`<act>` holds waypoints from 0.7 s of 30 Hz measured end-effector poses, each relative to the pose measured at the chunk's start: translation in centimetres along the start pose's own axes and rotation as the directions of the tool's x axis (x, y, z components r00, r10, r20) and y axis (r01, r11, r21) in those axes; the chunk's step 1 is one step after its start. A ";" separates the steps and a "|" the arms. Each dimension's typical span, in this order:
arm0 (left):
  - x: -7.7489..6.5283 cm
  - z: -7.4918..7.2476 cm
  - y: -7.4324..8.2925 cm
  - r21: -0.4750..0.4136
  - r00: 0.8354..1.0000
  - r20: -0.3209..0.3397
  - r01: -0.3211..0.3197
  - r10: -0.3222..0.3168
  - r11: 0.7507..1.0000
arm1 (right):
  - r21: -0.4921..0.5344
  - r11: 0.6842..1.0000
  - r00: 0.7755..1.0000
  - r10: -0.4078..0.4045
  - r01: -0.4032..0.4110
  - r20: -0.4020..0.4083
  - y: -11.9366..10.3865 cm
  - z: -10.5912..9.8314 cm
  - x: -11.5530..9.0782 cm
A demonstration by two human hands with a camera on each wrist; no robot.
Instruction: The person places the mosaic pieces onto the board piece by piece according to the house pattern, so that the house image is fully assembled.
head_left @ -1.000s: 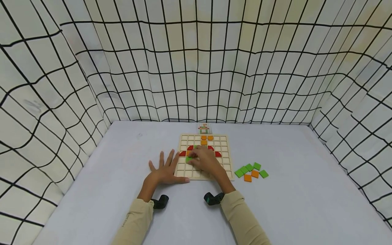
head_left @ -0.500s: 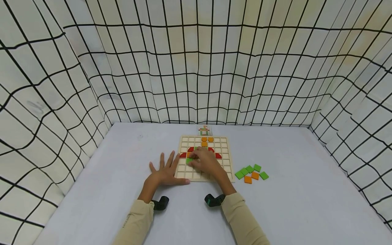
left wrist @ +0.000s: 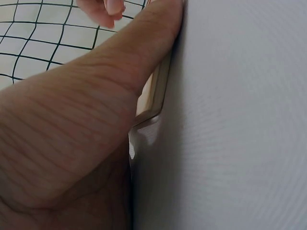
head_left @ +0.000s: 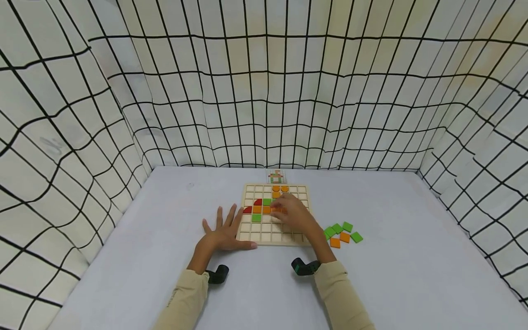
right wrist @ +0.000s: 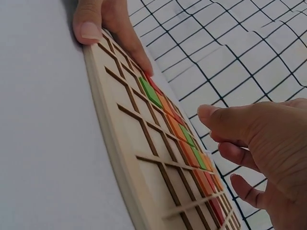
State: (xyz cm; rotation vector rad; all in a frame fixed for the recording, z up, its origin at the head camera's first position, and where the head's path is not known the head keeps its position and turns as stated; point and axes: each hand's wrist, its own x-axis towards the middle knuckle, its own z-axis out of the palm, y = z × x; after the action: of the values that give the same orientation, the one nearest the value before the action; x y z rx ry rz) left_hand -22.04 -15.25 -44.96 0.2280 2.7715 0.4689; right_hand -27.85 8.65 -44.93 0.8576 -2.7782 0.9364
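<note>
A wooden grid board (head_left: 270,239) lies on the white table with coloured tiles in its cells. My left hand (head_left: 222,234) is spread at its left front corner, thumb along the front edge. My right hand (head_left: 298,215) hovers over the board's right half, fingers loosely bent. In the right wrist view, no tile shows between the right thumb (right wrist: 216,115) and fingers. A green tile (head_left: 256,218) sits below a row of orange tiles (head_left: 257,209). Red quarter-round tiles (head_left: 247,210) are at the row's left end and above. The right hand covers some tiles in the head view.
Loose green tiles (head_left: 347,227) and orange tiles (head_left: 335,243) lie to the board's right. A small pattern card (head_left: 277,176) lies behind the board. Black netting (head_left: 266,101) over white walls surrounds the table's back and sides. Each wrist carries a black camera (head_left: 304,267).
My right hand has moved right across the board, uncovering orange tiles and a green one left of it. It now covers the red tiles on the right. The left hand stays put.
</note>
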 end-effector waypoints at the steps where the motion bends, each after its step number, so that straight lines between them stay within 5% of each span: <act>1: 0.1 0.1 0.0 -0.003 1.000 -0.001 -0.003 0.003 1.000 | 0.020 1.000 1.000 -0.002 0.003 -0.002 0.3 -0.4 -0.2; 6: 0.5 0.5 -0.5 -0.020 1.000 0.002 -0.006 0.006 1.000 | 0.069 0.998 1.000 0.013 -0.015 0.023 2.3 -2.6 -1.6; 12: 1.6 1.5 -1.4 -0.008 1.000 -0.010 -0.007 0.007 1.000 | 0.079 0.985 0.986 0.146 -0.152 0.080 4.4 -5.3 -3.6; 21: 0.5 0.6 -0.5 -0.041 1.000 -0.007 -0.009 0.009 0.999 | 0.032 0.974 0.970 0.218 -0.223 0.109 8.1 -8.1 -7.5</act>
State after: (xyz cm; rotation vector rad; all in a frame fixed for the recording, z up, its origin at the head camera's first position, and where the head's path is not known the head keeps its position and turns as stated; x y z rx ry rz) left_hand -22.32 -15.46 -45.81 0.2299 2.7659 0.5298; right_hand -26.65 22.34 -44.59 0.6286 -3.0020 1.0152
